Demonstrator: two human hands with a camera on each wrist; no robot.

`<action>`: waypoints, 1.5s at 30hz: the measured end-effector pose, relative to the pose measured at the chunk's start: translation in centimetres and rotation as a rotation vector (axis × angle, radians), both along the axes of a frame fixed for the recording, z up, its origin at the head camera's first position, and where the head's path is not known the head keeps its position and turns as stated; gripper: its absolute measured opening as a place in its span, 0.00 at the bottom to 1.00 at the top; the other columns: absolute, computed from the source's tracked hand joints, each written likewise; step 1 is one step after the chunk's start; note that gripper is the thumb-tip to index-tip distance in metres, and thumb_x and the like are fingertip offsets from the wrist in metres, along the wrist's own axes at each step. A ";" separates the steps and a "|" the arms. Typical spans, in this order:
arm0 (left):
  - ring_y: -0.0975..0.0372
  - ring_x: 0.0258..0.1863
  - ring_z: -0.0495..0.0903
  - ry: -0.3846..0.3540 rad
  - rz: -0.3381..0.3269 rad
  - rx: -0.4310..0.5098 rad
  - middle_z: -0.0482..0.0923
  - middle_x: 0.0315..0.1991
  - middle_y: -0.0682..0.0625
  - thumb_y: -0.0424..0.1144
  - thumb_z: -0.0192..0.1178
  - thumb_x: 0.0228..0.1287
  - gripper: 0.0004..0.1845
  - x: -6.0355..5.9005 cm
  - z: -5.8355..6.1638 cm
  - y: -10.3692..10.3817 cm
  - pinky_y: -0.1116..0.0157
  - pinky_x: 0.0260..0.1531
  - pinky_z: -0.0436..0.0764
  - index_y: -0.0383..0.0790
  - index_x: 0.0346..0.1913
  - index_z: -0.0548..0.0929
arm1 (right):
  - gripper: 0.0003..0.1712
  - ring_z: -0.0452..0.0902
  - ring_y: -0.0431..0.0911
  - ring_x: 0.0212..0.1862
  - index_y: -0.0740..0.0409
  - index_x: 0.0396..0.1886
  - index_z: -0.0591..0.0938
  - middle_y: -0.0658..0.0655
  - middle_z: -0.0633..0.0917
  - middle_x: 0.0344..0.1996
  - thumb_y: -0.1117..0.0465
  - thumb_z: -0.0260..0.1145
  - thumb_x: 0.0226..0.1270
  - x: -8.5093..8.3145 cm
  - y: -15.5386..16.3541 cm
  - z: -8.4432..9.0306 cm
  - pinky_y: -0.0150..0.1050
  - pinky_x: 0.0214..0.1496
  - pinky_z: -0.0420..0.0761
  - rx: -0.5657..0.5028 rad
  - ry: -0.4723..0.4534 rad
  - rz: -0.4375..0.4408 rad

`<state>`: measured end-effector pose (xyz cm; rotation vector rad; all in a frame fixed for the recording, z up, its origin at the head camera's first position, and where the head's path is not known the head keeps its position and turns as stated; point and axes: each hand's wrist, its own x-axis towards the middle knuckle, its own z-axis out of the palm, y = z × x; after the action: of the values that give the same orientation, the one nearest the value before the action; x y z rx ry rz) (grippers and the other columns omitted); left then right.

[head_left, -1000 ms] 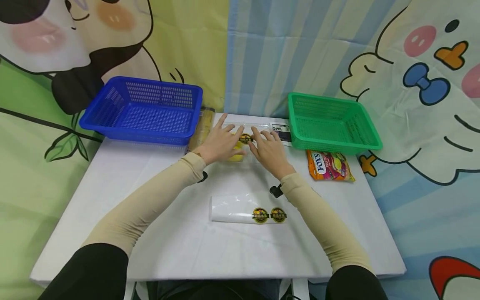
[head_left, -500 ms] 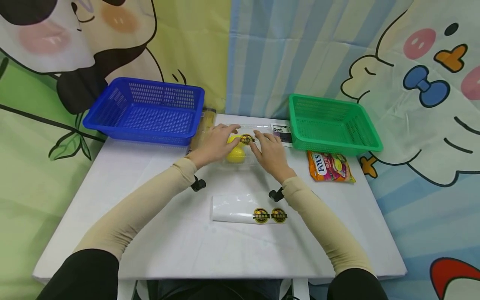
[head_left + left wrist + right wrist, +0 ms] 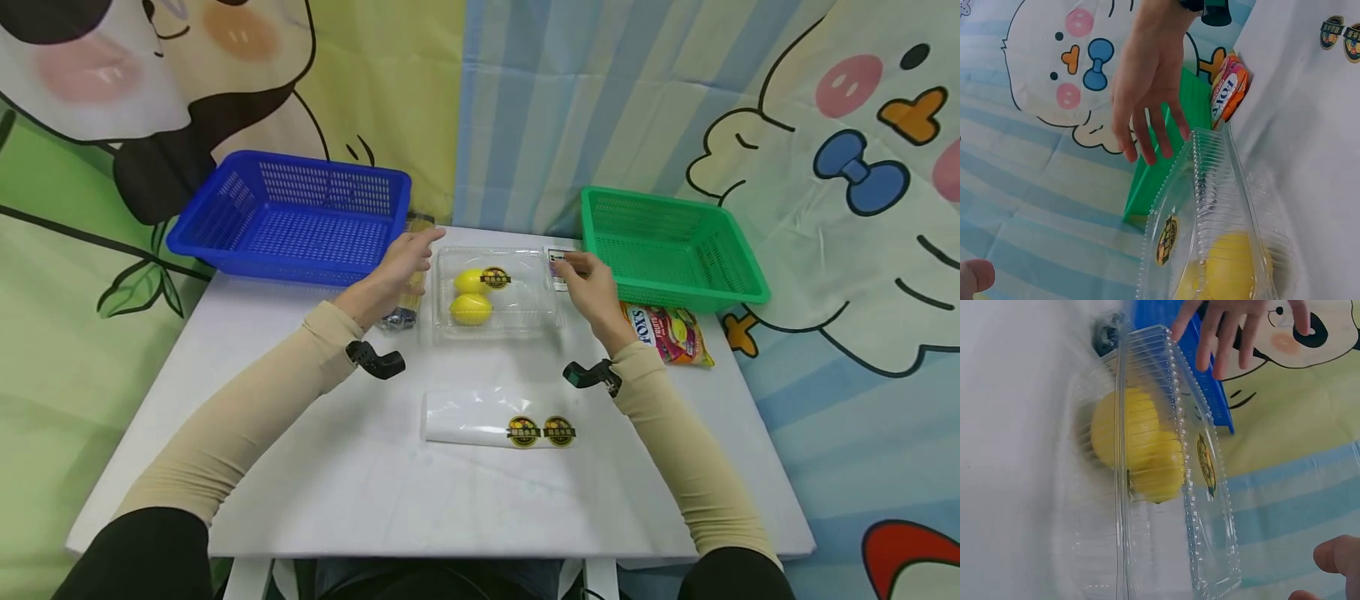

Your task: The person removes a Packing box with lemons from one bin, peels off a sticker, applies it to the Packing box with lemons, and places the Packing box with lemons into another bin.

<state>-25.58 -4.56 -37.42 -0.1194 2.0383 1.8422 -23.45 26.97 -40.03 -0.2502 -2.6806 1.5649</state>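
A clear plastic clamshell box (image 3: pixel 525 300), its lid down, stands mid-table with two lemons (image 3: pixel 471 309) inside, one behind the other. On its lid is a round black-and-gold sticker (image 3: pixel 495 277). My left hand (image 3: pixel 393 275) is off the box's left side, fingers spread and holding nothing. To the right of the box, my right hand (image 3: pixel 594 292) hovers with relaxed fingers, overlapping a small black-and-white card (image 3: pixel 557 265) in the head view. The left wrist view shows the right hand (image 3: pixel 1150 87) with its fingers apart beyond the lid.
A glossy sticker sheet (image 3: pixel 465 417) with two more round stickers lies in front. The blue basket (image 3: pixel 292 271) stands back left, the green basket (image 3: pixel 675 292) back right. An orange FOX'S candy bag (image 3: pixel 678 336) lies before the green one. A brownish package (image 3: pixel 412 312) is beside the left hand.
Both hands have come away from the lid, the left going leftward and the right going rightward. The box, lemons and lid sticker now show fully between them.
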 end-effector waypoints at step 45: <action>0.43 0.76 0.67 -0.208 -0.082 -0.016 0.62 0.78 0.37 0.39 0.59 0.78 0.34 0.0 -3.9 -0.3 0.50 0.55 0.88 0.35 0.80 0.60 | 0.31 0.75 0.61 0.67 0.62 0.73 0.73 0.68 0.76 0.68 0.51 0.64 0.79 -1.1 1.3 -3.6 0.44 0.58 0.85 -0.245 -0.278 0.045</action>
<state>-25.58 -4.88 -41.32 -0.2187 1.8872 1.6896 -24.58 28.28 -43.63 -0.4471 -2.6974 2.0124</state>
